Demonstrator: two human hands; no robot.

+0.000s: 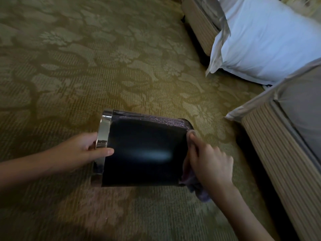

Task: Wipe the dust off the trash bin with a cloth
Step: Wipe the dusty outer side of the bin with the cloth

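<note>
- The right hand (pixel 212 164), nearest with its forearm, has its fingers bunched on a crumpled, greyish-mauve cloth (pixel 199 190) and presses it to the bottom end of the bin. A loose tail of cloth hangs below the hand.
- The left hand (pixel 81 150) grasps the shiny chrome band (pixel 102 136) at the bin's mouth, its thumb laid across the band onto the dark wall.
- The glossy black, round trash bin (pixel 144 153) is turned on its side between the two hands, mouth to the left. It is low over the olive, flower-patterned carpet (pixel 86 66); I cannot tell whether it touches it.
- The step in hand looks like wiping the wall near the base.
- To do it well, I would spread the cloth flat under the fingers rather than wadded.
- Draw it in long, overlapping strokes from base to band.
- Let the left hand roll the bin a little after each stroke so the hidden underside and the speckled upper edge get covered.
- Tuck the hanging tail in, so it does not drag on the carpet and pick up lint.
- A white pillow (pixel 269 40) and a ribbed beige bed base (pixel 278 145) lie well apart, to the right.
</note>
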